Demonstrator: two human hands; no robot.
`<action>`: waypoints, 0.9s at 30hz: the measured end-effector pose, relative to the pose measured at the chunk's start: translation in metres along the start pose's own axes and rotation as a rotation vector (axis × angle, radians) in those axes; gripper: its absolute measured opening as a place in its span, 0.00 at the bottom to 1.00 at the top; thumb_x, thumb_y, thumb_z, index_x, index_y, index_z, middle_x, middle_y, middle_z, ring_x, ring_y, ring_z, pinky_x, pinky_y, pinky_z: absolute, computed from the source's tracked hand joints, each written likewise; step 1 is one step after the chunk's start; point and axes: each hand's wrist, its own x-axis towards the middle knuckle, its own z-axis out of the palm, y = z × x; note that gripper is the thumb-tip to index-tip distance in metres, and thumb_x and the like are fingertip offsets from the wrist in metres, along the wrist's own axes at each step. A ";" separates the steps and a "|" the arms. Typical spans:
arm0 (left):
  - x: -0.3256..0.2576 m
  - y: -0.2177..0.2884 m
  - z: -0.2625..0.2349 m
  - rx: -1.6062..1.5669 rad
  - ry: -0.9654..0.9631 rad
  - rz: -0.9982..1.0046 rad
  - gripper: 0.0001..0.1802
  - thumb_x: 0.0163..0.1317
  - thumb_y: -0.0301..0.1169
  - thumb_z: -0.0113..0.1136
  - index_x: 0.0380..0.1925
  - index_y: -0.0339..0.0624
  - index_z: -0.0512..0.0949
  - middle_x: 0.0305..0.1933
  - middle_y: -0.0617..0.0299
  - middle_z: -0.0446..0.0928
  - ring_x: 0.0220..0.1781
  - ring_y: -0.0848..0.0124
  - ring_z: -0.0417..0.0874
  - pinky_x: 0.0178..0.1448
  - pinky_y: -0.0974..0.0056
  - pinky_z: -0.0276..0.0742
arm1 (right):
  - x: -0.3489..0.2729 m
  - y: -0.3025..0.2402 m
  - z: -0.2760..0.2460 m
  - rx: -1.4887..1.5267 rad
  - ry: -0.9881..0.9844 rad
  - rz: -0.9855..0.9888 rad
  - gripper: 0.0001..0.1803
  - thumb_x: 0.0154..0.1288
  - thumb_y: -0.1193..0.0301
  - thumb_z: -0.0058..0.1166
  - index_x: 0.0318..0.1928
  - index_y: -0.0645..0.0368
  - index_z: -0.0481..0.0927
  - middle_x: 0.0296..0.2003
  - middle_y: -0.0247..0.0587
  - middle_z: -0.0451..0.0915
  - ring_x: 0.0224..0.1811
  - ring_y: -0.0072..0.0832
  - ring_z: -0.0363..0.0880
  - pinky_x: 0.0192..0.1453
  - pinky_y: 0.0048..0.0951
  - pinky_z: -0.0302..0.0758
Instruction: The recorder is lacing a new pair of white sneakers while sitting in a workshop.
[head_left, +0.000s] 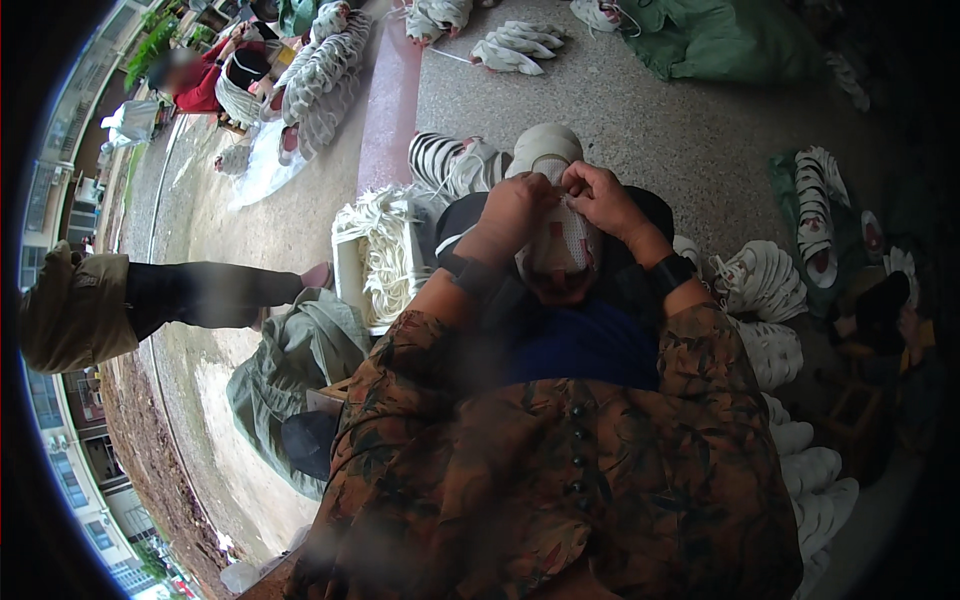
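Note:
A pale shoe (548,148) rests between my knees, its rounded toe pointing away from me. Its mesh tongue and reddish inside show nearer my body. My left hand (518,208) and my right hand (602,203) meet over its lacing opening, fingertips pinched close together. Whatever is between the fingertips is too small to make out. Just left of my left forearm stands a white box (347,262) filled with loose white shoelaces (388,255). Beyond my left hand lies a row of stacked white shoes (455,163).
More stacked shoes (762,280) line my right side. Green sacks (715,40) lie at the far right, and a grey-green cloth bag (300,350) sits at my left. A person in red (200,85) works at the far left. Someone's dark-trousered leg (215,292) reaches in from the left.

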 end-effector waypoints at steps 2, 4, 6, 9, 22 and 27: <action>0.000 0.002 0.002 -0.003 0.128 0.042 0.08 0.52 0.33 0.57 0.32 0.53 0.82 0.30 0.60 0.75 0.34 0.61 0.79 0.36 0.59 0.76 | 0.000 0.000 0.000 -0.035 -0.004 0.036 0.10 0.51 0.84 0.53 0.33 0.61 0.71 0.28 0.28 0.69 0.31 0.15 0.67 0.35 0.18 0.69; -0.001 0.003 0.004 -0.073 0.103 -0.033 0.08 0.53 0.34 0.57 0.32 0.54 0.82 0.30 0.60 0.75 0.34 0.61 0.79 0.36 0.60 0.76 | 0.000 -0.001 0.002 -0.053 0.008 0.049 0.09 0.51 0.84 0.53 0.33 0.61 0.71 0.28 0.28 0.69 0.30 0.15 0.67 0.35 0.18 0.70; 0.000 0.004 0.004 -0.143 0.123 -0.088 0.08 0.53 0.34 0.57 0.33 0.54 0.83 0.31 0.60 0.75 0.35 0.61 0.79 0.37 0.60 0.76 | 0.000 -0.001 0.006 -0.082 0.072 -0.041 0.10 0.50 0.84 0.52 0.33 0.61 0.71 0.27 0.29 0.69 0.30 0.15 0.67 0.34 0.19 0.69; 0.000 0.003 0.001 -0.184 0.131 -0.079 0.10 0.51 0.31 0.64 0.28 0.36 0.77 0.29 0.47 0.79 0.34 0.52 0.81 0.37 0.57 0.76 | 0.002 -0.003 0.013 -0.206 0.145 -0.042 0.09 0.47 0.81 0.56 0.31 0.61 0.71 0.26 0.43 0.73 0.29 0.35 0.74 0.35 0.33 0.73; -0.006 0.011 -0.011 -0.047 0.091 -0.121 0.07 0.53 0.33 0.56 0.25 0.42 0.77 0.32 0.54 0.75 0.37 0.56 0.79 0.41 0.58 0.76 | -0.001 -0.012 0.025 -0.525 0.243 -0.166 0.10 0.50 0.81 0.58 0.32 0.63 0.71 0.30 0.50 0.73 0.35 0.49 0.75 0.38 0.42 0.73; 0.000 0.005 -0.014 0.038 -0.022 0.020 0.06 0.53 0.32 0.56 0.25 0.43 0.78 0.31 0.56 0.75 0.36 0.57 0.79 0.40 0.59 0.77 | -0.001 -0.012 0.022 -0.467 0.224 -0.183 0.10 0.50 0.79 0.58 0.33 0.62 0.72 0.32 0.54 0.73 0.38 0.54 0.74 0.40 0.46 0.73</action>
